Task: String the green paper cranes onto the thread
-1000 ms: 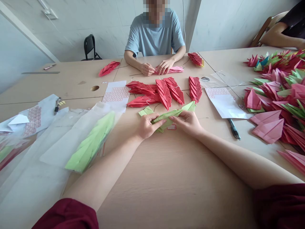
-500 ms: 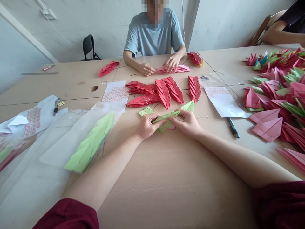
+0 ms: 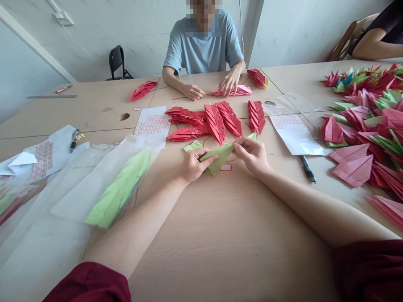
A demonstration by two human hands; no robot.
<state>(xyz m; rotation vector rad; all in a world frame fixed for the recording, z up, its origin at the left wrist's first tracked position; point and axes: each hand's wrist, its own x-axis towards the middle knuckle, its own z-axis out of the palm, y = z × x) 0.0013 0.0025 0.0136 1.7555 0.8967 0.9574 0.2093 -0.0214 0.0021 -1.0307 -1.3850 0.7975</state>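
My left hand (image 3: 197,165) is closed around a light green folded paper piece (image 3: 220,156), thumb lying across its face. At the piece's right tip, my right hand (image 3: 253,156) pinches with thumb and forefinger. Just beyond my left fingers lies a small green folded paper (image 3: 193,146). Another bit of green paper (image 3: 252,136) shows behind my right hand, mostly covered by it. Beneath the held piece, a small red-bordered label (image 3: 226,167) is on the table. Several red folded paper stacks (image 3: 215,123) with strings lie past my hands.
Across the table a person (image 3: 203,46) handles a pink folded stack (image 3: 241,90). A large pile of pink, red and green folded paper (image 3: 378,121) fills the right side. A pen (image 3: 307,169) lies by a label sheet (image 3: 297,132). Plastic bags with green folded paper (image 3: 121,188) lie left.
The green piece has turned so its broad face shows more. My right hand has shifted slightly right, from its edge to its tip. The person opposite moved their fingers on the pink stack.
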